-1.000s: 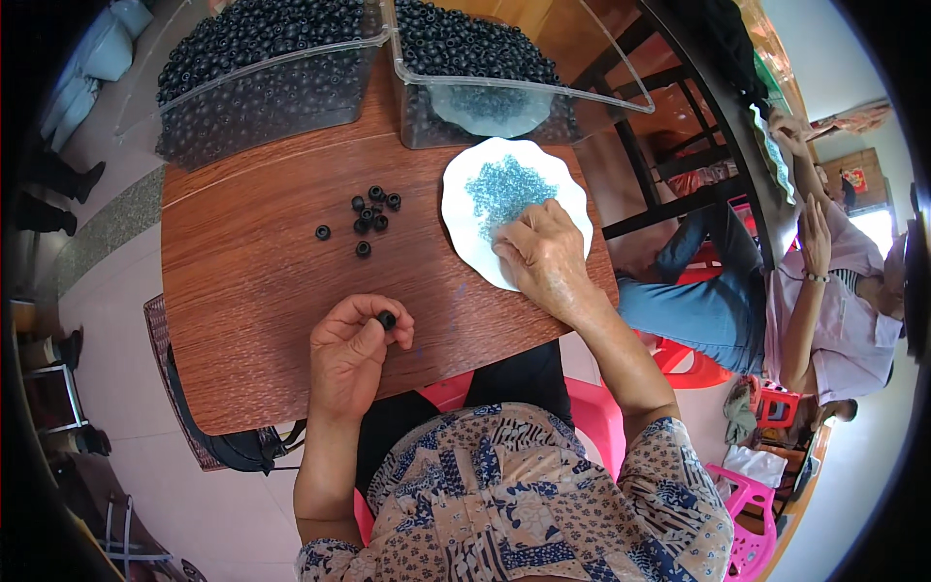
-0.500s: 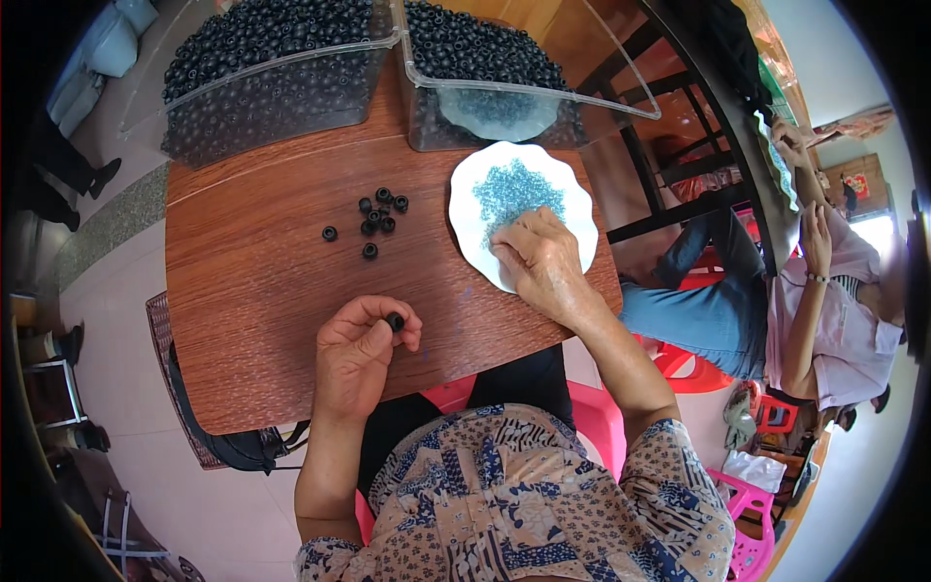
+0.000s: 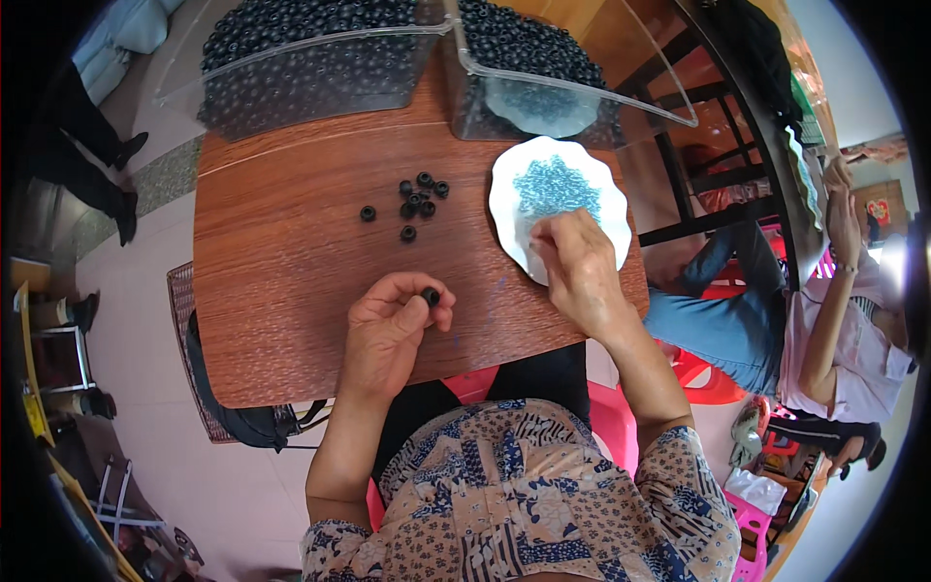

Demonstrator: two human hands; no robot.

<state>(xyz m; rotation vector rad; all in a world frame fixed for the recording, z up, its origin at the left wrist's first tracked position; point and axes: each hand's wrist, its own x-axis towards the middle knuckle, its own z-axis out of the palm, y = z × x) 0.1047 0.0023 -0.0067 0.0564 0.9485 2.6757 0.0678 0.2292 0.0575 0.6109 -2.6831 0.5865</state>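
Note:
Between the thumb and fingers of my left hand is a black ring-shaped bead, held over the table's near part. My right hand hangs over the near part of a white scalloped plate, fingertips pinched together. What they hold, if anything, is too small to make out. Small pale blue pieces lie heaped on the plate. Left of the plate, several loose black beads rest on the wooden table, one a little apart from the others.
Two clear plastic bins of black beads stand at the table's far edge. A dish shows through the right bin's wall. On the right, a co-worker sits at another table. A person's dark-clad legs are at far left.
My right hand has lifted slightly from the pale blue pieces toward the plate's near edge. My left hand still holds the bead. The whole view has shifted, moving the table rightward in the picture.

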